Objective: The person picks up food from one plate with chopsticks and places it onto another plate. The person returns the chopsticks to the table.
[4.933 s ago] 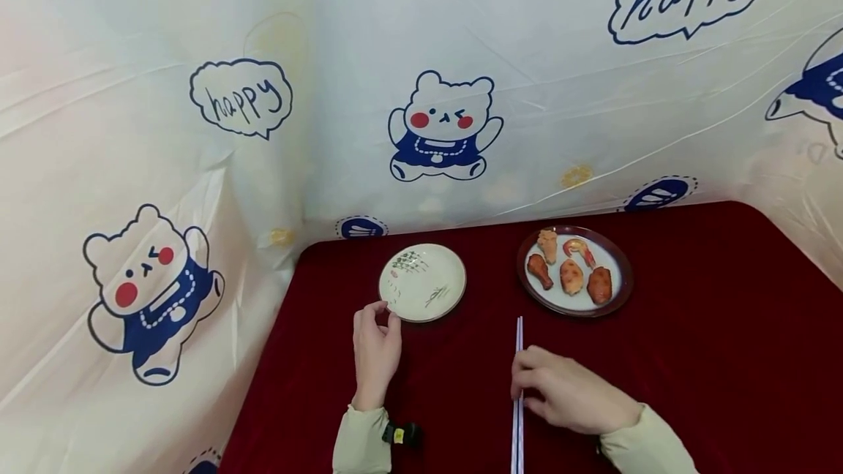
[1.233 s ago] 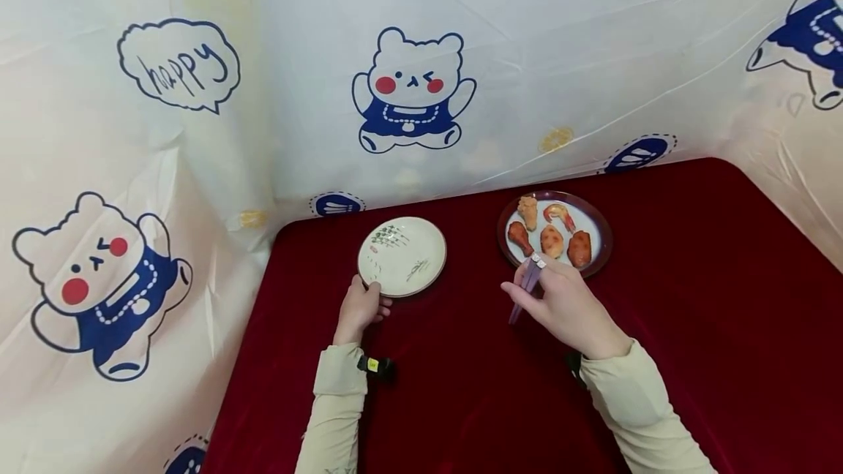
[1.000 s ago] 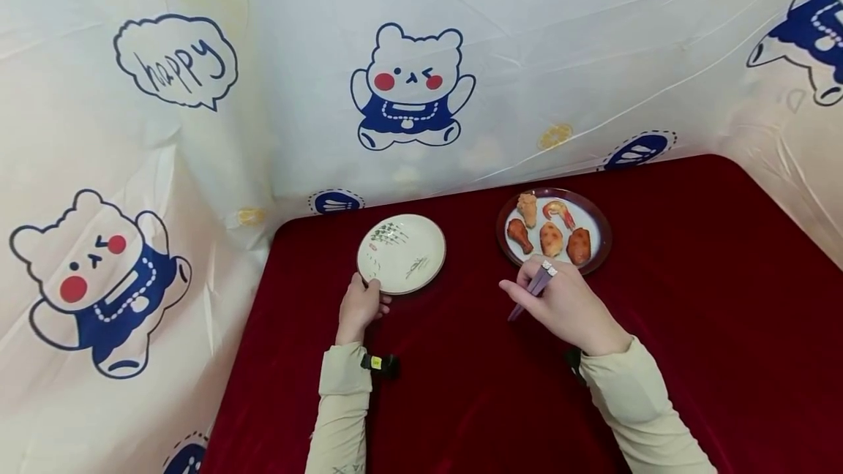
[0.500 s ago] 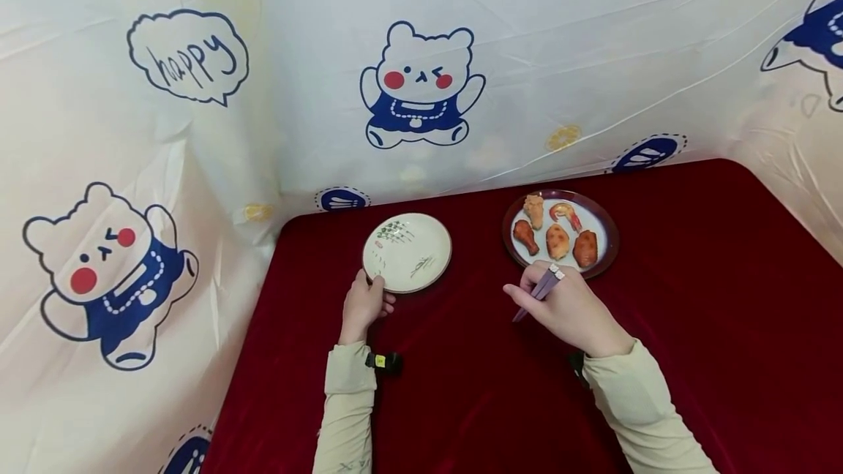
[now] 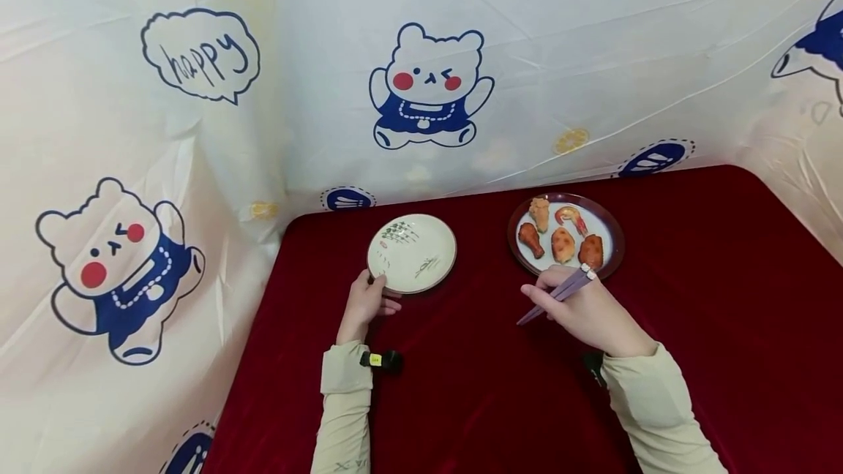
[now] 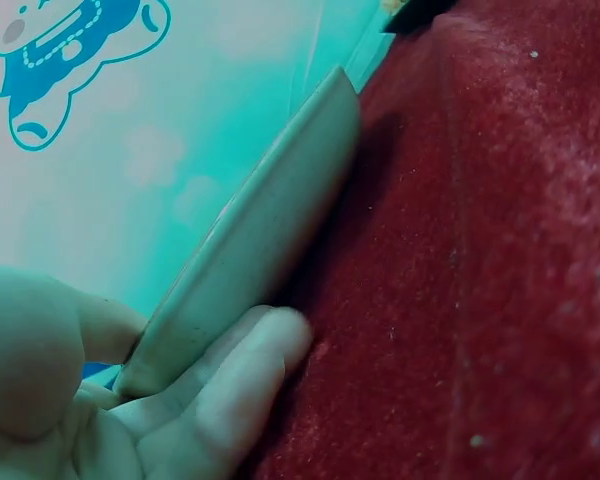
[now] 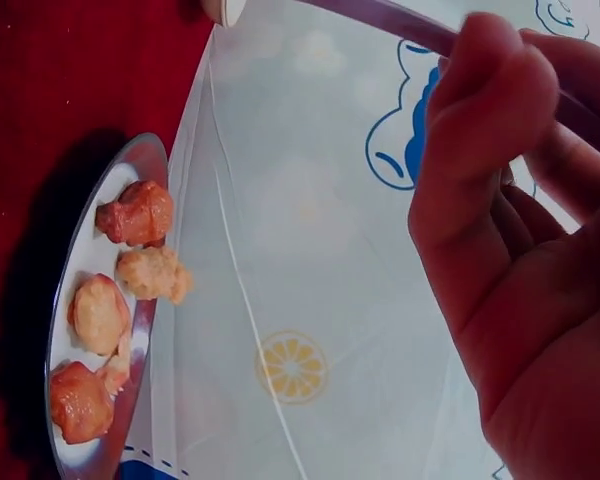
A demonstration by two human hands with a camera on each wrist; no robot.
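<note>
My left hand (image 5: pixel 364 302) grips the near-left rim of a white plate (image 5: pixel 421 247) with painted green plants. In the left wrist view, the thumb lies over the rim while fingers (image 6: pixel 245 385) reach beneath the plate (image 6: pixel 250 240), which sits tilted there. My right hand (image 5: pixel 596 317) holds a pair of purple chopsticks (image 5: pixel 556 294), tips pointing down and left above the cloth. Just beyond that hand stands a brown-rimmed plate (image 5: pixel 616 236) bearing a drumstick (image 5: pixel 530 238), a fried piece (image 5: pixel 539 214), a shrimp (image 5: pixel 571 219) and two browned wing pieces (image 5: pixel 563 245).
Dark red cloth (image 5: pixel 474 386) covers the table. A white curtain (image 5: pixel 527 57) printed with bears closes off the back and sides. Dark straps with small devices (image 5: pixel 382 361) sit at the wrists.
Since the earliest frame, the left hand has gone from touching to gripping the white plate's rim. The right hand has turned the chopsticks from an overhand hold to slanting; lately they tilt further right.
</note>
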